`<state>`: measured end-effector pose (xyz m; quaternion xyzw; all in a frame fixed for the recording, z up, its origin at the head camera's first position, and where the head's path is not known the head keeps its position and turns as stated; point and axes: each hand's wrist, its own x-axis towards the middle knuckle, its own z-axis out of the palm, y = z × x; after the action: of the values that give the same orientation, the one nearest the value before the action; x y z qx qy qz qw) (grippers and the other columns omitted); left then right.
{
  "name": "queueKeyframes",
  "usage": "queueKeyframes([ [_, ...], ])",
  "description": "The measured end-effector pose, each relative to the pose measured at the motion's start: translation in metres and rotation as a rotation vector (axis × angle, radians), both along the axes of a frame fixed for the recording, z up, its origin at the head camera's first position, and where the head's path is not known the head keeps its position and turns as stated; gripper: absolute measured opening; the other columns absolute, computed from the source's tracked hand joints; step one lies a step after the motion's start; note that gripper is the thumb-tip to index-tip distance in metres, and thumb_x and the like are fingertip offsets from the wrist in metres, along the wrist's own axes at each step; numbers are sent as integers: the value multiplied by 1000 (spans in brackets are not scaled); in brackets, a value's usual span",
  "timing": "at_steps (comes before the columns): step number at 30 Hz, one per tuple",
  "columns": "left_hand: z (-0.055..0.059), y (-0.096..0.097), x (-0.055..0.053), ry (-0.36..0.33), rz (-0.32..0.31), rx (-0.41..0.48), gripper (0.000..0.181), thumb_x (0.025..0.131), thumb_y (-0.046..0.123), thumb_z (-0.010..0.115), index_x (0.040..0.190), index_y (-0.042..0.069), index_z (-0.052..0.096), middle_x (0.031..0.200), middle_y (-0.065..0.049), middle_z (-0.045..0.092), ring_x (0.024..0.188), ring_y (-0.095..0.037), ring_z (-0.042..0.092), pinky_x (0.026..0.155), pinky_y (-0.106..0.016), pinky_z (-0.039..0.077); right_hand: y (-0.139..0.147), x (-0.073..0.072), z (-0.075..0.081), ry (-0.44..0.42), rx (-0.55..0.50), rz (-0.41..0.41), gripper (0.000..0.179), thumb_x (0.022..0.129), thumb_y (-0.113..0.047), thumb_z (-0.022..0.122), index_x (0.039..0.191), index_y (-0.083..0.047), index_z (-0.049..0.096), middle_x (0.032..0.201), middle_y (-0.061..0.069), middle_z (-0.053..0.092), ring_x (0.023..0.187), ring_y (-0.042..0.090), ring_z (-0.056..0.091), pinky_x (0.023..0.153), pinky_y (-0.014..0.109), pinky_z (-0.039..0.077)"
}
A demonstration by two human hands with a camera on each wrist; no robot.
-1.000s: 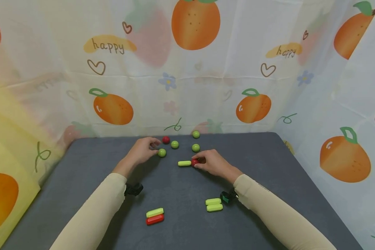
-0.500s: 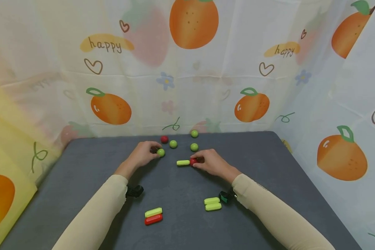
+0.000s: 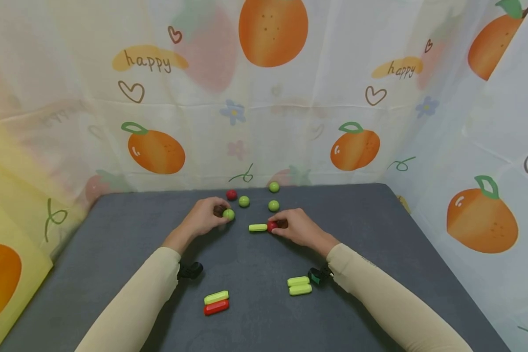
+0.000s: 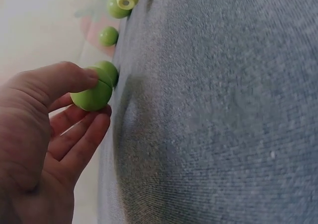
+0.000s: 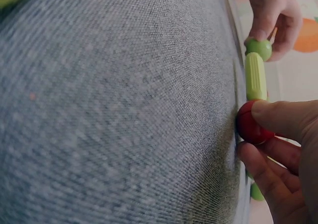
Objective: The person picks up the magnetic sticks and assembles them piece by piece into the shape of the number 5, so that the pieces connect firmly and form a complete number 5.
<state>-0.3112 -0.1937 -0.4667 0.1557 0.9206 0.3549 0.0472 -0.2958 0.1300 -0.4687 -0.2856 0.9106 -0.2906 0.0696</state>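
The left hand's [image 3: 203, 214] thumb and fingers are clamped on a green ball [image 3: 229, 214]. The right hand's [image 3: 300, 227] thumb and fingers are clamped on a red ball [image 3: 272, 226], to the right of that green one and slightly nearer. A yellow rod [image 3: 258, 228] lies between the two, its right end against the red ball; whether it is joined to it or merely touching, I can't be sure. Its left end is apart from the held green ball.

Beyond the hands, a second red ball [image 3: 231, 194] sits far left of centre, with a second green ball [image 3: 244, 201] just to its right and a little nearer. Farther right are a third green ball [image 3: 274, 206] and, behind it at the far edge of the grey bench [image 3: 251, 274], a fourth green ball [image 3: 274, 187].

Near left, a second yellow rod [image 3: 216, 297] lies alongside a red rod [image 3: 216, 307], the red one nearer. Near right, by the right wrist, a third yellow rod [image 3: 298, 281] and a fourth yellow rod [image 3: 300, 290] lie side by side. A cloth [image 3: 290, 142] printed with oranges hangs behind.
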Motion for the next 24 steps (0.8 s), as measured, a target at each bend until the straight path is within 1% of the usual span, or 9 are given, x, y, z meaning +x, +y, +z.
queueKeyframes([
  [7,5,2,5,16,-15,36,29,98,12,84,126,8,75,119,-8,74,110,-29,71,96,-50,58,0,0,2,-4,0,-9,35,102,-18,81,136,-12,77,119,0,77,99,10,71,86,33,60],
  [12,5,5,8,21,-31,47,29,97,13,85,124,9,76,114,-5,76,106,-26,72,95,-48,58,0,0,1,-2,0,-12,35,102,-18,81,136,-12,77,118,0,77,99,10,71,86,33,60],
  [18,4,9,14,7,-50,59,28,95,12,86,122,9,77,112,-4,77,105,-24,73,93,-47,59,0,0,0,-5,1,-17,35,102,-18,81,136,-12,77,117,-1,77,98,10,71,86,34,60],
  [24,3,14,20,-16,-79,45,27,95,12,86,121,9,78,112,-2,76,105,-22,73,92,-45,60,0,1,0,-1,8,-14,35,102,-19,81,136,-12,77,116,-1,77,98,10,71,86,34,60],
])
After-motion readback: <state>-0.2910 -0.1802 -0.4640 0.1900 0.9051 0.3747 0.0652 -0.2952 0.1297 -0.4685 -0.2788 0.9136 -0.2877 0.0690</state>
